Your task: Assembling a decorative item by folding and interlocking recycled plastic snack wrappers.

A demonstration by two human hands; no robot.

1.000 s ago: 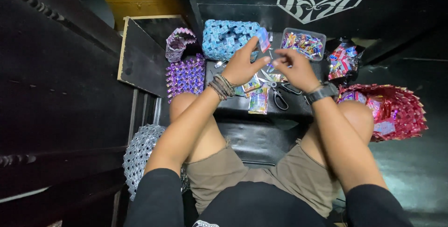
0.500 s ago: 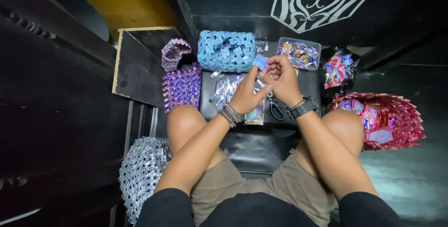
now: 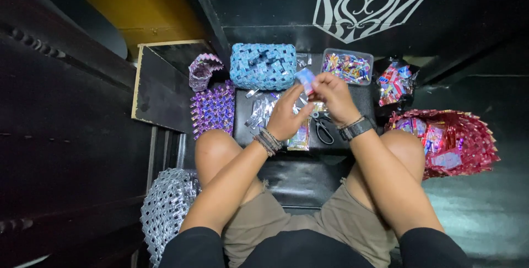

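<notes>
Left hand (image 3: 289, 116) and right hand (image 3: 332, 94) both pinch a small blue wrapper strip (image 3: 305, 79) above the black tabletop (image 3: 363, 100), just before the blue woven basket (image 3: 263, 65); loose pinching could likely drop it among the scissors (image 3: 323, 129).

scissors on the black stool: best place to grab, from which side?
Take the scissors by the dark handle loops at the end nearest the person, coming from above. They lie flat on the black stool, and the right hand covers the blade end.
</notes>
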